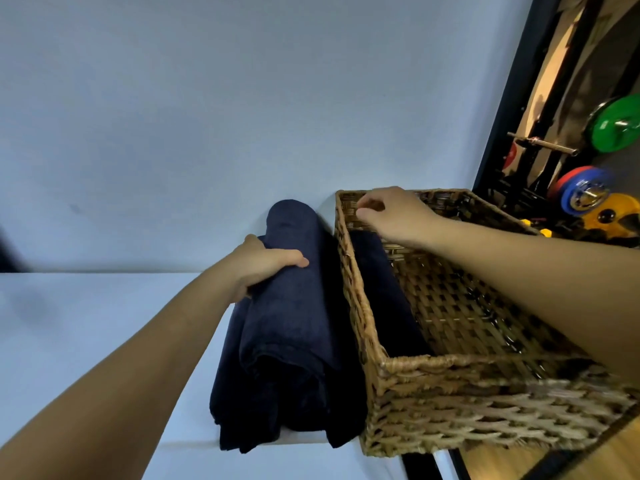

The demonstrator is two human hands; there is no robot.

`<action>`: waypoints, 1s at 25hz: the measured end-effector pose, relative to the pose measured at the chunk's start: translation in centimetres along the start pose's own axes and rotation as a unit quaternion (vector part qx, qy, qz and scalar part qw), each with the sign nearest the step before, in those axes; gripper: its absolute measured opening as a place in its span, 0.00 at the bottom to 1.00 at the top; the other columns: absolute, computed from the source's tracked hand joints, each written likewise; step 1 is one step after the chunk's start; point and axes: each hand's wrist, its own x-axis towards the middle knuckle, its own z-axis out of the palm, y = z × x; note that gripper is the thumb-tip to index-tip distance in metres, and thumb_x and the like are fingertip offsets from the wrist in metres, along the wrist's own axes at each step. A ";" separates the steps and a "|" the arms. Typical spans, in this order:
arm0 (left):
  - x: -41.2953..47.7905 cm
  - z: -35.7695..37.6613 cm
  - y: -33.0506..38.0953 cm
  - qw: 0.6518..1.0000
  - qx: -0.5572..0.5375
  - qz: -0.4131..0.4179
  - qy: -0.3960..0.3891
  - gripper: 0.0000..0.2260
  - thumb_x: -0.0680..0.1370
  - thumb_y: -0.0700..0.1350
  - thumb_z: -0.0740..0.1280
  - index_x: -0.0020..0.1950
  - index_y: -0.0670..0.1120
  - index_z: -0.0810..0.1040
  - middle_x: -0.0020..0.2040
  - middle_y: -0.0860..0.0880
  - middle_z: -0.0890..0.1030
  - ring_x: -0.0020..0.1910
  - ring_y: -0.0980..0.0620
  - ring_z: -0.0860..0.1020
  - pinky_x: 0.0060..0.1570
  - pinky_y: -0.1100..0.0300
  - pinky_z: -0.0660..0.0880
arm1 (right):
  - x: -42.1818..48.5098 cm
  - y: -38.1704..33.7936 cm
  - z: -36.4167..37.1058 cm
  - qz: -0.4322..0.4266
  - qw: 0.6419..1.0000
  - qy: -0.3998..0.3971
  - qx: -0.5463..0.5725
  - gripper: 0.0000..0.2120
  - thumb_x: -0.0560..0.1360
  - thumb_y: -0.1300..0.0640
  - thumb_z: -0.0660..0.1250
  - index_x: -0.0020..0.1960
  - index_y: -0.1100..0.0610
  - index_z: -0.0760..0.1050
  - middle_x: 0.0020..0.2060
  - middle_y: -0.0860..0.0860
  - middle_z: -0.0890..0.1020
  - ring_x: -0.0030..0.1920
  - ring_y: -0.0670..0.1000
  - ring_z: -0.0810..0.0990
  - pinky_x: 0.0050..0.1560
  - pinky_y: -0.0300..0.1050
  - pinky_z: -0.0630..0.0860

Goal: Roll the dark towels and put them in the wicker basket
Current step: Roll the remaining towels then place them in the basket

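Head view, looking down at a white worktop (86, 341) against a pale wall (207, 116). Left hand (266, 266) was clamped over the upper part of a rolled dark towel (294, 306), thumb across the top of the roll, fingers wrapped under its left side and mostly hidden. That roll lay lengthwise, far end near the wall, sitting on more dark towel fabric (235, 393) bunched beneath it on the worktop; could not tell whether that was one towel or several. The roll was just beside the left wall of the wicker basket (433, 410), close enough to look like it touched.

Right hand (391, 213) reached across the basket to its far left corner, fingers curled loosely at the rim with nothing gripped; whether the fingertips actually touched the weave could not be told. Right forearm crossed over the basket's open top.

Inside the basket, a second dark towel (381, 289) lay along the left wall, running front to back. Rest of the basket floor was bare weave. Basket sat at the worktop's right edge.

Background right: dark frame (498, 116), a green weight plate (616, 124), a blue and red plate (581, 190), a yellow plate (613, 214), a metal bar (543, 143). Wooden floor (588, 469) at lower right.
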 end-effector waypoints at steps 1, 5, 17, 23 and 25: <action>-0.3 -0.1 0.0 1.000 -0.028 -0.003 -0.001 0.28 0.67 0.53 0.77 0.58 0.45 0.66 0.54 0.49 0.78 0.51 0.48 0.80 0.42 0.55 0.77 | -0.2 -1.2 -0.5 -0.005 0.998 0.038 0.039 0.12 0.78 0.50 0.65 0.58 0.52 0.80 0.55 0.47 0.82 0.54 0.46 0.77 0.52 0.38 0.69; -1.9 -1.3 0.1 0.978 -0.200 -0.018 -0.051 0.20 0.70 0.51 0.75 0.57 0.41 0.81 0.47 0.44 0.86 0.45 0.48 0.84 0.43 0.56 0.78 | -0.9 -3.9 0.2 -0.011 0.992 0.074 0.100 0.10 0.70 0.46 0.74 0.48 0.50 0.83 0.44 0.44 0.83 0.46 0.42 0.80 0.40 0.31 0.70; -4.1 3.7 7.4 0.909 -0.346 0.198 -0.123 0.19 0.78 0.56 0.63 0.59 0.44 0.81 0.51 0.44 0.85 0.48 0.47 0.84 0.50 0.54 0.79 | -3.8 -4.1 -2.9 0.132 0.804 -0.100 0.571 0.28 0.72 0.34 0.66 0.60 0.55 0.82 0.52 0.55 0.86 0.54 0.56 0.84 0.59 0.50 0.78; 1.3 6.5 6.1 0.937 0.175 0.299 0.045 0.32 0.75 0.72 0.42 0.66 0.60 0.74 0.68 0.50 0.71 0.70 0.45 0.68 0.69 0.41 0.64 | -4.5 3.0 -7.8 0.191 0.861 -0.023 0.471 0.21 0.75 0.42 0.67 0.59 0.56 0.80 0.51 0.55 0.86 0.49 0.55 0.85 0.52 0.47 0.79; 3.2 6.6 2.5 0.932 0.235 0.264 0.081 0.31 0.76 0.72 0.44 0.68 0.59 0.71 0.71 0.50 0.69 0.72 0.44 0.65 0.69 0.38 0.62 | -5.0 5.8 -7.7 0.251 0.906 -0.027 0.341 0.23 0.72 0.43 0.71 0.60 0.56 0.79 0.49 0.56 0.86 0.47 0.56 0.86 0.48 0.48 0.81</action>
